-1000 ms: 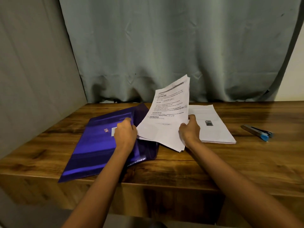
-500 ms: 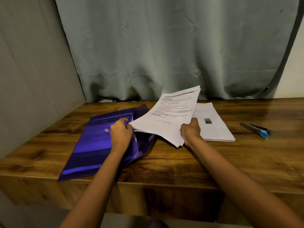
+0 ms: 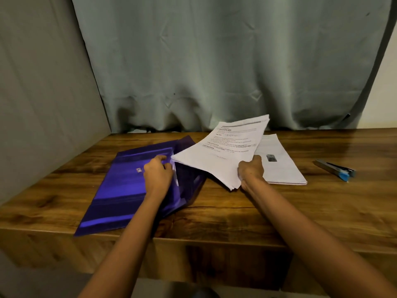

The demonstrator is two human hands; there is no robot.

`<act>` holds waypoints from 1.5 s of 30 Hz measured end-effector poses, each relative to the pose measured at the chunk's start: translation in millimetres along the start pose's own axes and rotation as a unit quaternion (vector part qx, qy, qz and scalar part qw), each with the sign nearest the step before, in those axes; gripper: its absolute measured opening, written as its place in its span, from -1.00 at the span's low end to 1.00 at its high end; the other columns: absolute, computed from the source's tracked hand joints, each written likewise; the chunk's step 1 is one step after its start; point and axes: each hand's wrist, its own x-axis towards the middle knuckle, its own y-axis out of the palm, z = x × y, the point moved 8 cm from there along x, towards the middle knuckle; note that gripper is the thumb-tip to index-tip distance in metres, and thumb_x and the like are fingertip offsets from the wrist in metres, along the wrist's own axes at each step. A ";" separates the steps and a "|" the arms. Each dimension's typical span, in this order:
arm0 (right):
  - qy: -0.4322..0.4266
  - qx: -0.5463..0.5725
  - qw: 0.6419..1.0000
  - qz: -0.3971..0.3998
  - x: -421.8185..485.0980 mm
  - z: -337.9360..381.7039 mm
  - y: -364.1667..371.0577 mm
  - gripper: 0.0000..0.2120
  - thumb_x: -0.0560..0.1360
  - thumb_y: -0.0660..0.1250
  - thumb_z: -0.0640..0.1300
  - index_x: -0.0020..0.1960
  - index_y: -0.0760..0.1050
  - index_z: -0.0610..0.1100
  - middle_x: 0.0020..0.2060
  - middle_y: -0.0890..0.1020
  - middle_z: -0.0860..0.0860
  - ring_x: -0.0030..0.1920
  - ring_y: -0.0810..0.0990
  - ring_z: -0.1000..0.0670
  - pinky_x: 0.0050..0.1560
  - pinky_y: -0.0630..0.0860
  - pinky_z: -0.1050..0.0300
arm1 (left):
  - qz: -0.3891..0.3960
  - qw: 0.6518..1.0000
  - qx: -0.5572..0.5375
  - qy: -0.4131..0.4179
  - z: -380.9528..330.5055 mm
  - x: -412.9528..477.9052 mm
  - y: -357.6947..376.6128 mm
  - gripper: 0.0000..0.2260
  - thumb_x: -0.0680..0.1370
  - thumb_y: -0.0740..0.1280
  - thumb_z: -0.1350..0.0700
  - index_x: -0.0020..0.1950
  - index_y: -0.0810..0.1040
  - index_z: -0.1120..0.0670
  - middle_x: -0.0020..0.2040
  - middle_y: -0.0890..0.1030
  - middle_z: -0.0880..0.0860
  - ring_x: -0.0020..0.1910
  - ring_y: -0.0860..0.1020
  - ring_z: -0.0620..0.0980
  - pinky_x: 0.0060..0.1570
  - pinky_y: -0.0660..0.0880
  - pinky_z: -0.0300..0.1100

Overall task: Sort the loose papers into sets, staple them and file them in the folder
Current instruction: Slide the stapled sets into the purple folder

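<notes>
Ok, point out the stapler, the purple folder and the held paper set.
stapler [image 3: 334, 168]: head view, middle of its grey body.
purple folder [image 3: 120, 190]: head view, bare front cover.
held paper set [image 3: 219, 162]: head view, top sheet's blank lower part.

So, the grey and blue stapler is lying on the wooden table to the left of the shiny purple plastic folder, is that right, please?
Not quite. The head view shows the grey and blue stapler lying on the wooden table to the right of the shiny purple plastic folder, not the left. It is out beyond the flat stack of white printed papers.
</notes>
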 end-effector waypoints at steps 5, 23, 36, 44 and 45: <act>-0.082 -0.075 0.994 0.020 -7.0 14.8 6.4 -0.68 0.59 0.18 -0.29 0.32 0.29 -0.12 0.26 0.51 -0.12 0.18 0.54 -0.17 0.11 0.53 -0.02 | -0.003 1.000 -0.008 -0.007 -2.6 -2.6 -3.0 -0.69 0.56 0.25 0.27 0.31 0.50 0.24 0.11 0.61 0.22 -0.13 0.59 0.08 -0.21 0.41 -0.21; -0.158 -0.126 0.974 0.099 -23.6 26.5 24.2 -0.71 0.61 0.17 -0.24 0.31 0.28 -0.10 0.28 0.50 -0.08 0.15 0.55 -0.10 -0.04 0.51 0.13 | -0.006 0.999 0.036 0.020 -17.6 -5.6 -4.5 -0.68 0.55 0.27 0.24 0.31 0.49 0.19 -0.06 0.65 0.22 -0.18 0.60 0.16 -0.13 0.58 0.04; -0.096 -0.183 0.962 0.179 -30.4 11.1 40.5 -0.70 0.53 0.20 -0.31 0.26 0.41 -0.21 0.22 0.55 -0.09 0.08 0.54 -0.08 -0.10 0.49 0.13 | 0.009 0.995 0.091 0.035 -28.7 -8.7 0.5 -0.69 0.59 0.23 0.20 0.33 0.45 0.20 0.02 0.62 0.23 -0.08 0.59 0.20 -0.18 0.49 -0.02; -0.068 -0.181 0.960 0.200 -30.3 6.6 43.2 -0.65 0.52 0.18 -0.31 0.30 0.40 -0.19 0.19 0.54 -0.09 0.05 0.53 -0.08 0.00 0.55 0.07 | 0.014 0.993 0.102 0.051 -32.7 -11.5 -0.1 -0.72 0.61 0.23 0.18 0.31 0.45 0.20 0.01 0.63 0.20 -0.10 0.60 0.16 -0.22 0.45 -0.09; -0.063 -0.179 0.961 0.199 -29.8 5.8 42.8 -0.64 0.51 0.18 -0.31 0.30 0.40 -0.19 0.19 0.55 -0.10 0.07 0.55 -0.10 0.03 0.57 0.02 | 0.013 0.994 0.101 0.050 -32.9 -11.6 -0.6 -0.72 0.61 0.23 0.18 0.31 0.45 0.21 0.02 0.62 0.20 -0.10 0.60 0.16 -0.23 0.43 -0.11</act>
